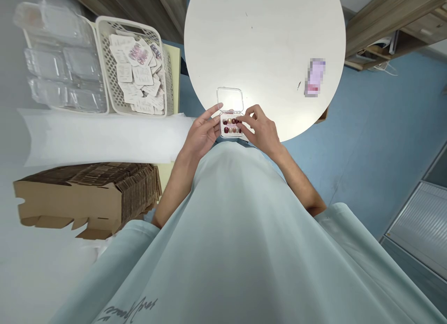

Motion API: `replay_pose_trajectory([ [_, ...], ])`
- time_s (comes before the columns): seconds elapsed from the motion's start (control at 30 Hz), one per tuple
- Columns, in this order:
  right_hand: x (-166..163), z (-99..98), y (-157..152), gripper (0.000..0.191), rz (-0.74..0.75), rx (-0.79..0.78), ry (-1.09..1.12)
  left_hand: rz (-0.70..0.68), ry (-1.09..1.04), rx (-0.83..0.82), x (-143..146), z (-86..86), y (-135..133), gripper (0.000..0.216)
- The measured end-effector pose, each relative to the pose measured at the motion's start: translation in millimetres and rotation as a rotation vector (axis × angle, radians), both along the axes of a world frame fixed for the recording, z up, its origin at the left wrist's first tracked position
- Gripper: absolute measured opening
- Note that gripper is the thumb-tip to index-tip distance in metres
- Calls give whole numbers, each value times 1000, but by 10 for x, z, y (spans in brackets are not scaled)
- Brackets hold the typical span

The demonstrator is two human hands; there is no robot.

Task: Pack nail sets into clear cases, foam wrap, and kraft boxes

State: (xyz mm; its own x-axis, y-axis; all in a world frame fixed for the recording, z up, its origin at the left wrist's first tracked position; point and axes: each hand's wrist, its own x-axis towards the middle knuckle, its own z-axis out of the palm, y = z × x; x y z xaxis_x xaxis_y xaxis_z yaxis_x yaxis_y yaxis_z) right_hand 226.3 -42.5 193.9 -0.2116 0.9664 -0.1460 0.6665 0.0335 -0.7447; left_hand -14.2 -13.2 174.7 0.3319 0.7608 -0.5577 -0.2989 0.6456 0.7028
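A small clear plastic case (231, 126) lies at the near edge of the round white table (265, 40), its lid (230, 99) open and tipped away from me. Inside sit two rows of dark red and tan press-on nails. My left hand (202, 133) steadies the case's left side, index finger stretched along its edge. My right hand (260, 127) rests on the right side, fingertips curled onto the nails in the upper row.
A cream basket (104, 40) full of nail cards stands at the left, beside a stack of clear plastic cases (59, 58). Flat cardboard boxes (87, 193) lie below a white sheet. A blurred purple item (315, 77) sits on the table's right. Blue floor surrounds it.
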Motion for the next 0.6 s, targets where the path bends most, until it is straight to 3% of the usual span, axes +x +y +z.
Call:
replay_pose_trajectory([
  [0.13, -21, 1, 17, 53, -87, 13, 84, -2, 0, 0, -21, 9, 7, 62],
  [0.33, 58, -110, 275, 66, -419, -54, 308, -26, -10, -7, -52, 68, -20, 64],
  [0.6, 8, -312, 473, 73, -417, -213, 458, -93, -8, -41, -111, 77, -88, 68],
])
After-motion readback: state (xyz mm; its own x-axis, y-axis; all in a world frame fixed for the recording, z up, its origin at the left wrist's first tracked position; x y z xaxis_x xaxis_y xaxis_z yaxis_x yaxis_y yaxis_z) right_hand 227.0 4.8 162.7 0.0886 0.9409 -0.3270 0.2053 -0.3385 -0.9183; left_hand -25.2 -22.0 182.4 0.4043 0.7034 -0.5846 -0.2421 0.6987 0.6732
